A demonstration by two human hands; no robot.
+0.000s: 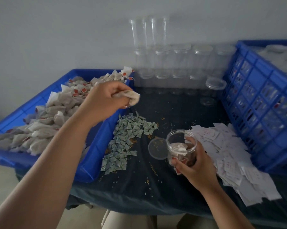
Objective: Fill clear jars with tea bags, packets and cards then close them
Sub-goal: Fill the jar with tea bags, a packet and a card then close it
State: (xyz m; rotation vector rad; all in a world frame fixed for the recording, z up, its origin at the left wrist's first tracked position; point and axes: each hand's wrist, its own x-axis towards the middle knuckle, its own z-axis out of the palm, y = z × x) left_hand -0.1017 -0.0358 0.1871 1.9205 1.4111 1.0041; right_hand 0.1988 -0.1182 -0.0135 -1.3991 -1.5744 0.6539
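Right hand [194, 164] grips the open jar [180, 146], tilted to receive; left hand [106, 98] pinches what appears, through blur, several tea bags [133, 96] above the bin [96, 154].

The shallow blue plastic tray [93, 156] on the left looks smooth, with a dull sheen. The off-white tea bags [45, 113] heaped in it are soft, gauzy, matt mesh with small red paper tags. A dark teal cloth [156, 187] covers the table, matt and creased. Near right, the small round clear plastic jar [180, 142] and flat clear plastic lid [157, 148] are glossy. The green-printed packets [128, 138] look faintly shiny, the white cards [230, 151] matt paper. The far tall clear jars [180, 63] and right-hand blue lattice crate [258, 104] are hard plastic.
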